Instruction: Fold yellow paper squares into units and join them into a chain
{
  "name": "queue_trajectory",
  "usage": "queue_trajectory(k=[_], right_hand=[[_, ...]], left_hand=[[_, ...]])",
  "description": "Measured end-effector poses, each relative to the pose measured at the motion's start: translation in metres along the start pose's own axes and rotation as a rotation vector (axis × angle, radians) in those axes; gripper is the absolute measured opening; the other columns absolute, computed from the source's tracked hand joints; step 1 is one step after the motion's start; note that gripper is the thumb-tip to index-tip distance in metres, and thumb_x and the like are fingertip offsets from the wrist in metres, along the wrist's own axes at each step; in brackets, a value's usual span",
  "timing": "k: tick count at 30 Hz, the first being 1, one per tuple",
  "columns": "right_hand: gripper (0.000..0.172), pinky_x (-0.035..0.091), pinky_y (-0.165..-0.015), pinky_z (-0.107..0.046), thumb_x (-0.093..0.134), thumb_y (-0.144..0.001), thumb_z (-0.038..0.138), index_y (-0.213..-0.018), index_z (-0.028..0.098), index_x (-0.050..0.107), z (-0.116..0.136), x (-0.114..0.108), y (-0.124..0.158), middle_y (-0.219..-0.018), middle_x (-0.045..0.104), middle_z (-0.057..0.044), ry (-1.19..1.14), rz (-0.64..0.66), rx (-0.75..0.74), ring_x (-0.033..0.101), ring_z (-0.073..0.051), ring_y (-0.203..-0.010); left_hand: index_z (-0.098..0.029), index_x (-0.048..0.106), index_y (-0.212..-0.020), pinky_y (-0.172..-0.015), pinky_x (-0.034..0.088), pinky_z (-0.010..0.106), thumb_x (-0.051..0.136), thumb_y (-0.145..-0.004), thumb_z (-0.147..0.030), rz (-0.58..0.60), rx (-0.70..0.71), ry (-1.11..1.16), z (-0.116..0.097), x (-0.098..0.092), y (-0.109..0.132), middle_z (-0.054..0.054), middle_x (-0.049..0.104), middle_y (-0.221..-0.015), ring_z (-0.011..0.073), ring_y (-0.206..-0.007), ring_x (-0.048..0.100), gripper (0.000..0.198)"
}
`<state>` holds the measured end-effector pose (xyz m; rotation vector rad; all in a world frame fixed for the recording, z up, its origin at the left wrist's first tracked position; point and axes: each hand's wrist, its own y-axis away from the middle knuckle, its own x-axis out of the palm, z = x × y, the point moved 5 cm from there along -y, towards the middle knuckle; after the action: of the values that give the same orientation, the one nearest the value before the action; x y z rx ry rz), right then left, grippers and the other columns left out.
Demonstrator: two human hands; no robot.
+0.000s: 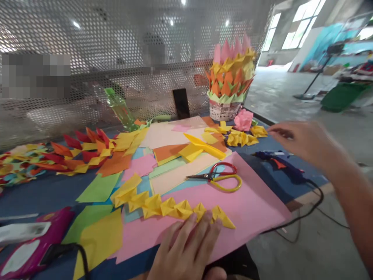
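Observation:
My left hand (189, 241) lies with fingers stretched over the near edge of a zigzag chain of folded yellow paper pieces (160, 204), pressing toward its right end on a pink paper sheet (256, 190). My right hand (303, 144) is raised at the right, thumb and fingers drawn together at the edge of a yellow crumpled paper flower (258, 131); whether it grips the flower is unclear. Under this hand lies a dark blue hot glue gun (287, 167) with a black cord. Scissors (212, 177) with one red and one yellow handle rest on the papers.
A tiered paper basket (229, 77) stands at the back beside a pink paper flower (244, 119). A phone (181, 103) and a green-capped bottle (119, 109) lean against the perforated metal screen (131, 50). Red-orange folded paper (84, 151) and a magenta device (55, 229) are leftward.

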<state>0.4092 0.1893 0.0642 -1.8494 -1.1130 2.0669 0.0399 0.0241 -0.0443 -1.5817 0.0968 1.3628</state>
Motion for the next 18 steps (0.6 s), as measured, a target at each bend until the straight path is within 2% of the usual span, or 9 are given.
queue_trajectory(k=[1, 3, 5, 6, 8, 12, 16, 18], right_hand=[[0.069, 0.055, -0.078, -0.025, 0.026, -0.117, 0.054, -0.109, 0.008, 0.076, -0.011, 0.016, -0.011, -0.114, 0.072, -0.003, -0.027, 0.079, -0.022, 0.071, -0.017, -0.093], [0.045, 0.062, -0.091, -0.033, 0.047, -0.116, 0.051, -0.124, 0.013, 0.071, -0.024, 0.049, -0.027, -0.119, 0.069, -0.007, -0.073, 0.187, -0.051, 0.07, -0.018, -0.107], [0.056, 0.06, -0.099, -0.034, 0.045, -0.115, 0.056, -0.128, 0.008, 0.07, -0.028, 0.08, -0.037, -0.13, 0.065, -0.007, -0.106, 0.27, -0.069, 0.069, -0.021, -0.112], [0.049, 0.061, -0.1, -0.038, 0.053, -0.113, 0.055, -0.131, 0.011, 0.069, -0.028, 0.093, -0.04, -0.129, 0.066, -0.008, -0.119, 0.291, -0.07, 0.069, -0.022, -0.114], [0.047, 0.061, -0.102, -0.04, 0.059, -0.111, 0.053, -0.133, 0.013, 0.067, -0.029, 0.111, -0.043, -0.132, 0.065, -0.009, -0.13, 0.326, -0.058, 0.068, -0.023, -0.116], [0.046, 0.06, -0.104, -0.04, 0.054, -0.113, 0.052, -0.133, 0.013, 0.068, -0.035, 0.127, -0.043, -0.134, 0.065, -0.009, -0.112, 0.374, 0.017, 0.068, -0.023, -0.119], [0.045, 0.062, -0.102, -0.045, 0.069, -0.106, 0.049, -0.137, 0.017, 0.065, -0.046, 0.13, -0.043, -0.135, 0.066, -0.012, -0.049, 0.421, 0.112, 0.067, -0.023, -0.118], [0.044, 0.062, -0.103, -0.044, 0.068, -0.107, 0.049, -0.137, 0.017, 0.065, -0.051, 0.129, -0.044, -0.136, 0.065, -0.012, -0.011, 0.428, 0.143, 0.067, -0.023, -0.119]], left_hand=[[-0.024, 0.073, -0.149, -0.134, 0.027, 0.039, 0.045, -0.117, -0.057, -0.001, -0.003, 0.002, 0.0, 0.0, 0.0, 0.0, 0.075, -0.15, 0.0224, -0.127, 0.067, 0.054], [-0.027, 0.072, -0.15, -0.13, 0.032, 0.039, 0.045, -0.116, -0.059, -0.021, -0.003, -0.001, 0.001, -0.001, 0.001, 0.0, 0.076, -0.148, 0.0227, -0.126, 0.067, 0.053], [-0.028, 0.071, -0.15, -0.127, 0.036, 0.039, 0.045, -0.117, -0.058, -0.048, -0.001, -0.016, 0.001, -0.004, 0.001, 0.0, 0.076, -0.148, 0.0231, -0.127, 0.067, 0.052], [-0.029, 0.071, -0.151, -0.125, 0.038, 0.039, 0.044, -0.117, -0.057, -0.058, -0.001, -0.022, 0.001, -0.006, 0.002, 0.001, 0.075, -0.149, 0.0232, -0.128, 0.067, 0.052], [-0.029, 0.071, -0.151, -0.123, 0.041, 0.038, 0.045, -0.117, -0.055, -0.07, -0.006, -0.035, 0.001, -0.008, 0.003, 0.004, 0.075, -0.149, 0.0231, -0.127, 0.067, 0.05], [-0.028, 0.072, -0.149, -0.121, 0.042, 0.037, 0.045, -0.117, -0.056, -0.082, -0.01, -0.058, 0.002, -0.012, 0.003, 0.006, 0.075, -0.148, 0.0227, -0.125, 0.068, 0.05], [-0.027, 0.07, -0.151, -0.123, 0.041, 0.036, 0.046, -0.117, -0.052, -0.032, 0.035, -0.092, 0.004, -0.012, 0.003, 0.006, 0.074, -0.149, 0.0215, -0.127, 0.067, 0.048], [-0.027, 0.07, -0.151, -0.123, 0.041, 0.035, 0.047, -0.117, -0.051, -0.025, 0.052, -0.105, 0.005, -0.012, 0.004, 0.005, 0.074, -0.15, 0.0213, -0.128, 0.068, 0.047]])
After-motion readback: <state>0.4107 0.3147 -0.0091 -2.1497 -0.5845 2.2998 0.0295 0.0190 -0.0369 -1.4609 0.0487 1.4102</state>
